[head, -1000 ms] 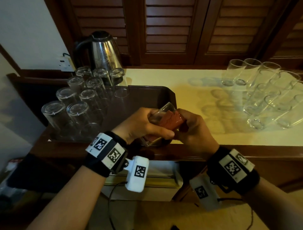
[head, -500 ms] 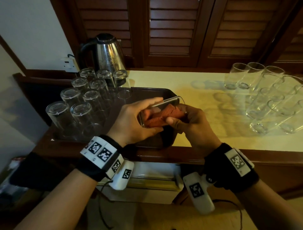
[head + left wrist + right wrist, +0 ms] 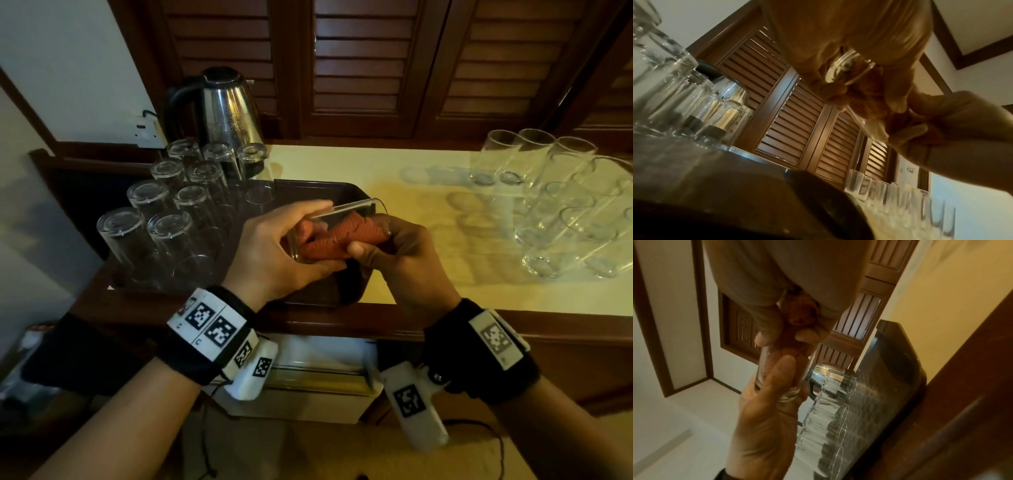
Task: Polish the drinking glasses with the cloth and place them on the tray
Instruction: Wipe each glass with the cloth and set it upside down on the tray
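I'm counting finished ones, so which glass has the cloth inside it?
The glass held sideways by the left hand; the right hand holds the red cloth stuffed in it.

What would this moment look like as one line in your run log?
step: polishing | left hand: holds glass | right hand: works red cloth inside glass | tray: upturned glasses | counter: more glasses

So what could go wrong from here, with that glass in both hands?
1. The glass is held sideways above the tray's near corner, the left hand gripping its base; a slip could drop it onto the tray or the counter edge.
2. The right hand pushes the red cloth inside; hard twisting might crack thin glass.
3. Upside-down glasses crowd the tray's left, so setting this one down could knock them.
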Demonstrator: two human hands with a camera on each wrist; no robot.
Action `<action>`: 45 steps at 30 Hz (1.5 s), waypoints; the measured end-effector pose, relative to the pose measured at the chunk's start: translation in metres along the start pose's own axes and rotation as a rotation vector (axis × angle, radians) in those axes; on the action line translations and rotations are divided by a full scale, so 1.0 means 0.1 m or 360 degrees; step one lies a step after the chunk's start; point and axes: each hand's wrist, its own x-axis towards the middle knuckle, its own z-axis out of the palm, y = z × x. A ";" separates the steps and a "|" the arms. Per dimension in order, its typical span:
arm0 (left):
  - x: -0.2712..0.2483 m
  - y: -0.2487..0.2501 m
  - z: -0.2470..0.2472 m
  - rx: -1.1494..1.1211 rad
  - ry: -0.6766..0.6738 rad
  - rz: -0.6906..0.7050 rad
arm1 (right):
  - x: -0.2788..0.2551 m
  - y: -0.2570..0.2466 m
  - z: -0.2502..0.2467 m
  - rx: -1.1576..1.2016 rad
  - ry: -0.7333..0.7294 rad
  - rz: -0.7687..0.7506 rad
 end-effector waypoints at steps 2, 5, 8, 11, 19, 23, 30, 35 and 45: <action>0.00 -0.01 0.02 -0.0212 -0.0044 -0.0200 | 0.00 -0.01 0.00 0.0037 0.0023 -0.0019; 0.00 0.05 0.03 -0.1356 -0.0232 -0.0930 | 0.03 -0.03 -0.04 -0.0008 -0.0058 -0.0154; 0.01 0.03 -0.01 -0.1360 -0.0170 -0.0866 | 0.05 -0.07 -0.04 -0.0193 -0.0162 -0.0199; 0.05 0.03 -0.06 -0.0378 -0.0042 -0.0219 | 0.05 -0.09 0.00 -0.0047 -0.0068 -0.0069; 0.00 0.03 -0.04 -0.1242 -0.0244 -0.0759 | 0.05 -0.15 -0.03 -0.0496 -0.0198 -0.0419; 0.05 -0.03 -0.09 -0.0181 0.0006 -0.0010 | 0.05 -0.16 0.03 -0.0273 -0.0145 -0.0203; 0.03 0.00 -0.08 -0.1284 -0.0271 -0.0803 | 0.05 -0.13 0.04 -0.0241 -0.0141 -0.0355; 0.04 -0.02 -0.14 -0.0257 -0.0026 -0.0093 | 0.05 -0.10 0.09 -0.0090 -0.0115 -0.0110; 0.04 0.03 -0.15 -0.0700 -0.0052 -0.0563 | 0.11 -0.10 0.07 -0.0212 -0.0144 -0.0167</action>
